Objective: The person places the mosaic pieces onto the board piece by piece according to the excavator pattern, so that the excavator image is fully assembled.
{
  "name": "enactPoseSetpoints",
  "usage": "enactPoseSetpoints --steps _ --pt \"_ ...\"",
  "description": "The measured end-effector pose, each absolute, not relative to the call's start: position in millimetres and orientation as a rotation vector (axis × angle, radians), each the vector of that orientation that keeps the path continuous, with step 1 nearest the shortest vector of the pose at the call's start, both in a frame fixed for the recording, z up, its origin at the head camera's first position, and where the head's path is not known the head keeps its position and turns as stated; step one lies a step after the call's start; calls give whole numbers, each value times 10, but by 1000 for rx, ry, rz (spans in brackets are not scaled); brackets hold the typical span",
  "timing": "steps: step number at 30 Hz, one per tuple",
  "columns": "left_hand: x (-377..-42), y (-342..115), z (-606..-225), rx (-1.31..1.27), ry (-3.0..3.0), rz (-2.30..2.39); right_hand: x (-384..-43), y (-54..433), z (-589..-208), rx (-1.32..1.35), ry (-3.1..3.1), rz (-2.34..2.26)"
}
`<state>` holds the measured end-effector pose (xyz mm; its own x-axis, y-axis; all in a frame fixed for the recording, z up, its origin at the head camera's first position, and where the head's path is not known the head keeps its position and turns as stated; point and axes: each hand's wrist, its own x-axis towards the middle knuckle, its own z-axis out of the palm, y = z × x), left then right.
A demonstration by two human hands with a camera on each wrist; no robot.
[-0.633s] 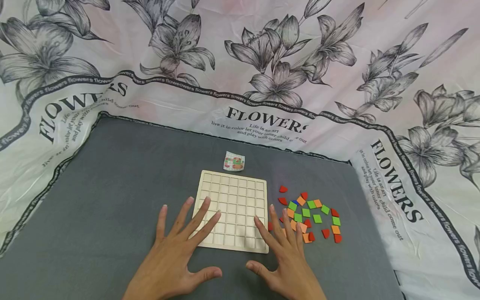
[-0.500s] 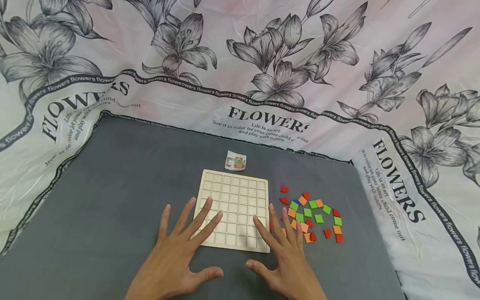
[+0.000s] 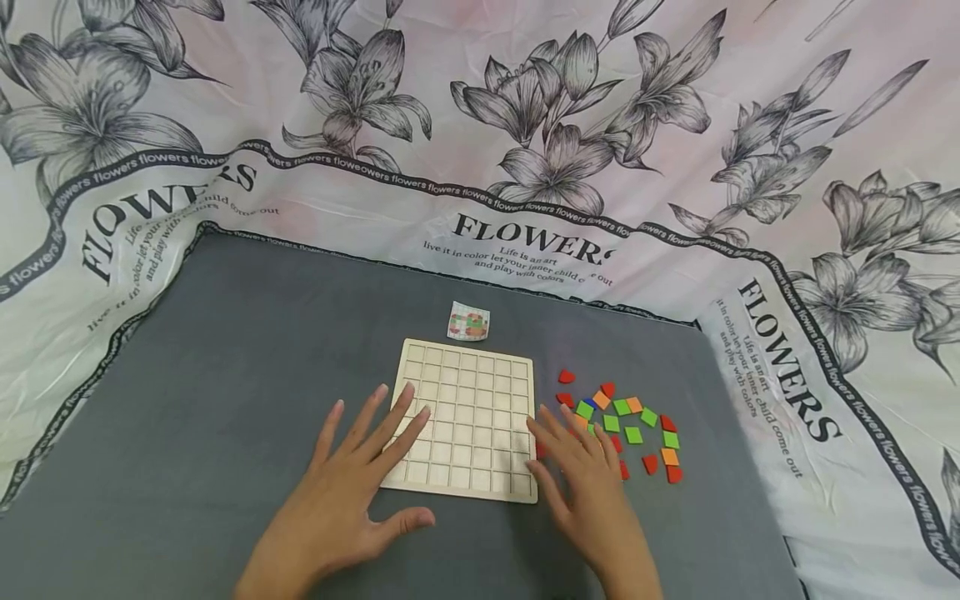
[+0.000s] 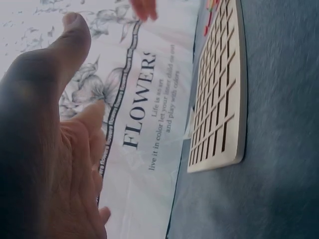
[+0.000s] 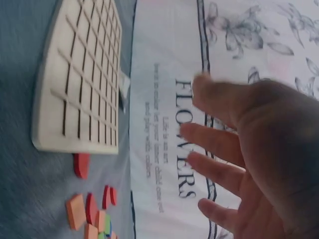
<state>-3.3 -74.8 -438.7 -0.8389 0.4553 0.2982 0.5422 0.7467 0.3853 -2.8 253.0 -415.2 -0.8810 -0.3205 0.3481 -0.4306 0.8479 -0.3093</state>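
Observation:
A square wooden grid board (image 3: 468, 421) with shallow square cells lies on the dark grey table. My left hand (image 3: 348, 487) hovers with fingers spread over its left edge; the left wrist view shows the palm well above the table, holding nothing. Over the board's right edge and the nearest pieces is my right hand (image 3: 588, 492), its fingers loosely bent and holding nothing. Green squares (image 3: 633, 436), orange squares (image 3: 670, 457) and red quarter-round pieces (image 3: 650, 464) are scattered right of the board. A bit of blue (image 3: 591, 403) shows under a green square. The right hand hides some pieces.
Behind the board lies a small printed card (image 3: 468, 322) with a coloured grid picture. A white cloth with printed flowers (image 3: 525, 242) rises along the back and both sides of the grey table (image 3: 187, 417).
My right hand has shifted right, away from the board's middle, its fingers drawing in and covering more pieces. The left hand has moved slightly left and up. Board and pieces stay put.

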Motion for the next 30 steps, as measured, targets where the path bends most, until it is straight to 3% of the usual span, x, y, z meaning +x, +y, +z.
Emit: enactPoseSetpoints --steps 14,30 --pt "-542 -1018 -4424 -749 -3026 -808 -478 3193 -4182 156 -2911 472" --pt "-945 -976 -4443 -648 -3275 -668 -874 3639 -4410 263 -3078 373"
